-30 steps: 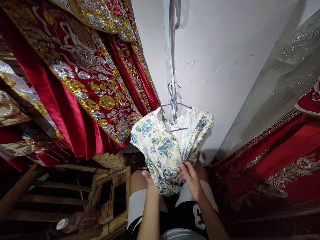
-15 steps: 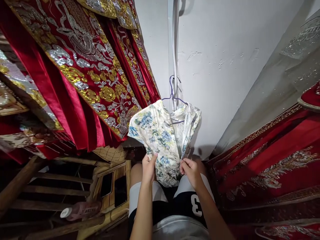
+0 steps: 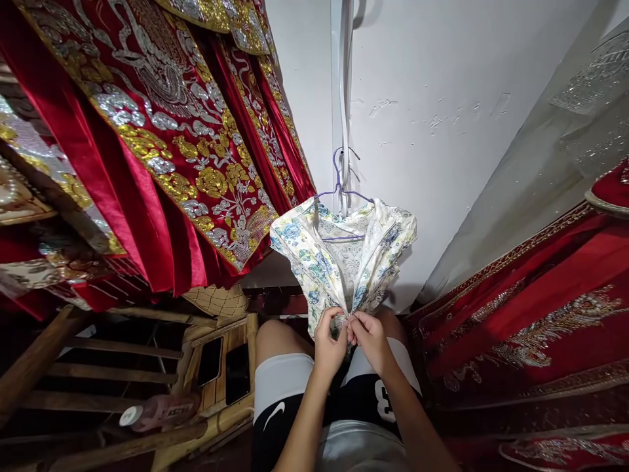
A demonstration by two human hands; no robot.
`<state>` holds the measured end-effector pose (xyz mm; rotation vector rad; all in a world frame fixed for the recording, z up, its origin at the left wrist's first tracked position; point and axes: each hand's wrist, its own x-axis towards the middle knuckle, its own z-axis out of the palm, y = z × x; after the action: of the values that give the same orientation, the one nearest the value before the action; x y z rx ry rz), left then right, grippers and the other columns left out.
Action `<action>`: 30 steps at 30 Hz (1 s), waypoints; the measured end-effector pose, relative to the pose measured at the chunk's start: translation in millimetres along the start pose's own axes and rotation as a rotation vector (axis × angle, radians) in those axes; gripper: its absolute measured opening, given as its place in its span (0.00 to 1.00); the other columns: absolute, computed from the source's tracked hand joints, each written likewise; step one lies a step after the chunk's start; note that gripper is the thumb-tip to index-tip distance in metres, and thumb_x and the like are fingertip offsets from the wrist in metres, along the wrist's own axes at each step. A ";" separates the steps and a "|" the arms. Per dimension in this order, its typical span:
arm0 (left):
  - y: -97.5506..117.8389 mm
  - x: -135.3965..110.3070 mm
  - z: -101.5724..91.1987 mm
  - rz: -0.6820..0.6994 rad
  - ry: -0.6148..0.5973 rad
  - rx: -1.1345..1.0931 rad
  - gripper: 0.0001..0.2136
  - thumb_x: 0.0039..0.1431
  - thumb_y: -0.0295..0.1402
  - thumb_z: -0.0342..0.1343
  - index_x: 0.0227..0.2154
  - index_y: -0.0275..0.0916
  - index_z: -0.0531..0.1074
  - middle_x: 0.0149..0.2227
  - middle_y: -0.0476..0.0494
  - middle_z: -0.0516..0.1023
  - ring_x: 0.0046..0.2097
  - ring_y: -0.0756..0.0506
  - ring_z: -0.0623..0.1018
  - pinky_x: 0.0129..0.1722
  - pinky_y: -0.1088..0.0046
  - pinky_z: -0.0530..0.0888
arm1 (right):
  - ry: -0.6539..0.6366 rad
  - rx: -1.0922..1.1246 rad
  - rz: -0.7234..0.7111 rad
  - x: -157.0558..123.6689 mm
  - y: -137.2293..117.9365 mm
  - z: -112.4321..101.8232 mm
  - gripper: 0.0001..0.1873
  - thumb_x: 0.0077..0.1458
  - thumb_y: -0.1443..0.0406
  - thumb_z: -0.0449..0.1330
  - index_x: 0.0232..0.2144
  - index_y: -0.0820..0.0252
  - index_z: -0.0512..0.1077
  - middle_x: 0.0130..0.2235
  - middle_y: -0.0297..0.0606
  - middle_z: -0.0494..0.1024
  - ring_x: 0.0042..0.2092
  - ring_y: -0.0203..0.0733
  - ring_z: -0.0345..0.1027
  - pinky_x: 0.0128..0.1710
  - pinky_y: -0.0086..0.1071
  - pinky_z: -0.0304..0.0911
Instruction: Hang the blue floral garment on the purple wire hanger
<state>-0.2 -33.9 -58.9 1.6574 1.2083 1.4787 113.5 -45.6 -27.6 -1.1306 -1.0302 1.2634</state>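
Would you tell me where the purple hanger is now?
In the head view, the hanger is just above and right of the middle, in front of the white wall, partly inside the shoulders of the floral top.

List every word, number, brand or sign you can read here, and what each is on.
"3": white number on the black shorts, partly covered by the right forearm.
White tick logo, wordless: shorts' other leg.
Bottle: lettering too blurred to read.
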 end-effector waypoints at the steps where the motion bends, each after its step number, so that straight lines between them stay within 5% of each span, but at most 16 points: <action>1: 1.4 0.2 1.0 -0.005 -0.034 -0.001 0.07 0.61 0.30 0.55 0.41 0.41 0.73 0.39 0.43 0.78 0.43 0.42 0.78 0.45 0.67 0.73 | -0.003 -0.003 -0.004 -0.4 -0.8 -1.3 0.23 0.53 0.48 0.65 0.19 0.57 0.67 0.19 0.32 0.69 0.22 0.35 0.59 0.24 0.31 0.56; 5: 7.3 2.2 0.1 0.001 -0.110 -0.019 0.06 0.62 0.33 0.54 0.39 0.42 0.73 0.36 0.44 0.78 0.39 0.43 0.78 0.41 0.68 0.73 | -0.018 0.013 -0.020 -2.2 -3.6 -2.1 0.18 0.53 0.52 0.66 0.22 0.58 0.71 0.21 0.33 0.73 0.22 0.35 0.60 0.24 0.30 0.56; 15: 10.3 2.9 -4.1 -0.010 -0.085 0.009 0.07 0.66 0.36 0.52 0.34 0.41 0.70 0.31 0.47 0.74 0.35 0.45 0.74 0.37 0.70 0.71 | 0.107 0.069 0.043 0.9 -10.2 0.5 0.11 0.44 0.58 0.64 0.20 0.59 0.72 0.18 0.33 0.72 0.18 0.32 0.57 0.19 0.28 0.51; 21: 10.5 2.2 -4.1 -0.018 -0.062 0.006 0.05 0.65 0.34 0.52 0.33 0.42 0.70 0.30 0.48 0.73 0.34 0.45 0.74 0.36 0.71 0.70 | 0.067 0.147 0.143 1.4 -8.9 3.8 0.09 0.41 0.59 0.63 0.20 0.59 0.71 0.17 0.32 0.71 0.17 0.30 0.54 0.18 0.27 0.45; 30: 4.9 4.5 -1.2 0.070 -0.095 0.042 0.08 0.68 0.34 0.50 0.32 0.40 0.69 0.32 0.46 0.73 0.36 0.46 0.74 0.38 0.71 0.70 | 0.115 0.232 0.041 22.5 -20.1 6.8 0.09 0.41 0.60 0.63 0.18 0.59 0.71 0.15 0.29 0.65 0.18 0.30 0.49 0.19 0.28 0.43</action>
<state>-0.5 -31.9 -52.4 1.7937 1.1481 1.4076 111.4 -22.3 -7.4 -1.0364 -0.7576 1.2981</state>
